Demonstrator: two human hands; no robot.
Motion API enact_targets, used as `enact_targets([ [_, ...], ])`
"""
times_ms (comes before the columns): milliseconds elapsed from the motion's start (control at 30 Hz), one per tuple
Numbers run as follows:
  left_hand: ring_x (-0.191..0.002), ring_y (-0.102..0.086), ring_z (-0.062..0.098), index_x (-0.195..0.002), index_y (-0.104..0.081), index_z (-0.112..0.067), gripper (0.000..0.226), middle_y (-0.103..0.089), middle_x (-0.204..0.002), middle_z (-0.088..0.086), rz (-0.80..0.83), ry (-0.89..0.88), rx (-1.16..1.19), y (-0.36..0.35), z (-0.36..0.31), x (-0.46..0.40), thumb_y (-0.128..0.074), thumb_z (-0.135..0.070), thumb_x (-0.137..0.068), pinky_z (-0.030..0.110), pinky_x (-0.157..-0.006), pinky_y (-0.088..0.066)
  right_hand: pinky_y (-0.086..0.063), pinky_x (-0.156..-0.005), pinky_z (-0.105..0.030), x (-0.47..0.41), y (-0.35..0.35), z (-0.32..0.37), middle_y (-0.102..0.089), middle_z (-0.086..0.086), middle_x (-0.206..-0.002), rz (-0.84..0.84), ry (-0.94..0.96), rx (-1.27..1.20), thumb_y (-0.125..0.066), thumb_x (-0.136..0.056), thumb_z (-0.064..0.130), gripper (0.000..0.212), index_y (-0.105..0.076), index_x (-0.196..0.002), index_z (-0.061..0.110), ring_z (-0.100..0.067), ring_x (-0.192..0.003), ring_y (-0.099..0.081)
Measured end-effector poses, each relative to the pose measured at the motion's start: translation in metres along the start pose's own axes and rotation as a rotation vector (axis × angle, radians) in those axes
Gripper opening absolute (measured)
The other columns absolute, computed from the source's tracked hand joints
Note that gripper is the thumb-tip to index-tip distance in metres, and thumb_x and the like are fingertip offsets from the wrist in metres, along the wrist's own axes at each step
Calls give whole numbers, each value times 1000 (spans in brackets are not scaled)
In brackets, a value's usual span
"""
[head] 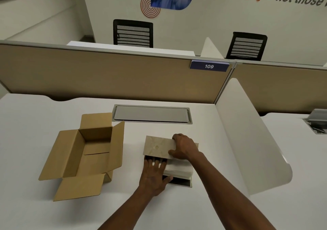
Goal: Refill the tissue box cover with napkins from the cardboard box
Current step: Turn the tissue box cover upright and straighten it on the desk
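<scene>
An open brown cardboard box point(85, 152) stands on the white desk, left of centre, flaps spread; its inside looks bare. To its right lies the beige marble-patterned tissue box cover point(157, 147). My right hand point(184, 148) grips the cover's right end and holds it tilted up. Under it a white stack of napkins point(178, 167) shows, sitting on the cover's dark-lined base point(182, 182). My left hand point(154, 175) lies flat, fingers spread, against the stack's left side, fingertips reaching under the lifted cover.
A grey cable hatch point(152, 113) is set into the white desk point(35, 123) behind the boxes. A tan partition point(106, 77) labelled 109 closes the back. A white curved divider point(247, 141) stands at the right. Two black chairs are beyond.
</scene>
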State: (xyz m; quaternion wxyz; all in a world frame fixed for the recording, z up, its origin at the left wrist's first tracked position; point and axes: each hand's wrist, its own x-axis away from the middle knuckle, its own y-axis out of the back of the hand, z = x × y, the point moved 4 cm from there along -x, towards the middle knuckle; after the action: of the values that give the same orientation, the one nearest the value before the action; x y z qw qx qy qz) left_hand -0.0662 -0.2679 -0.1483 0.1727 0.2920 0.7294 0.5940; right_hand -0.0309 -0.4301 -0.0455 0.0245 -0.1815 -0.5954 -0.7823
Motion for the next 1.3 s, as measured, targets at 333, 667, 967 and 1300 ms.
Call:
enact_targets([
  [333, -144, -32, 35, -149, -36, -21, 80, -38, -155, 11, -81, 57, 141, 5, -6, -1, -36, -74, -89, 50, -116, -27, -48, -101, -39, -29, 9, 8, -59, -9, -138, 196, 15, 19, -72, -74, 73, 86, -57, -136, 16, -27, -125, -55],
  [667, -142, -37, 22, -151, -34, -18, 71, -39, -155, 2, -76, -91, 141, 7, -22, 39, -30, -62, -96, 39, -111, -34, -50, -77, -28, -52, 8, -1, -70, -6, -112, 223, 6, -191, -78, -72, 68, 68, -69, -113, 14, -19, -96, -62],
  [967, -127, -53, 11, -140, -51, -28, 67, -58, -138, -8, -43, -66, 399, -4, -32, 49, -21, -65, -93, 23, -111, -36, -50, -87, -34, -52, -4, 1, -65, -5, -116, 279, 44, -149, -79, -69, 69, 70, -67, -114, 17, -20, -101, -58],
  [1300, -125, -50, 11, -137, -52, -22, 48, -56, -136, -5, 41, 20, 492, 1, -26, 22, -43, -49, -99, 14, -101, -32, -43, -75, -32, -35, -13, 15, -67, -8, -101, 318, 146, -63, -78, -74, 65, 60, -67, -102, 13, -22, -89, -57],
])
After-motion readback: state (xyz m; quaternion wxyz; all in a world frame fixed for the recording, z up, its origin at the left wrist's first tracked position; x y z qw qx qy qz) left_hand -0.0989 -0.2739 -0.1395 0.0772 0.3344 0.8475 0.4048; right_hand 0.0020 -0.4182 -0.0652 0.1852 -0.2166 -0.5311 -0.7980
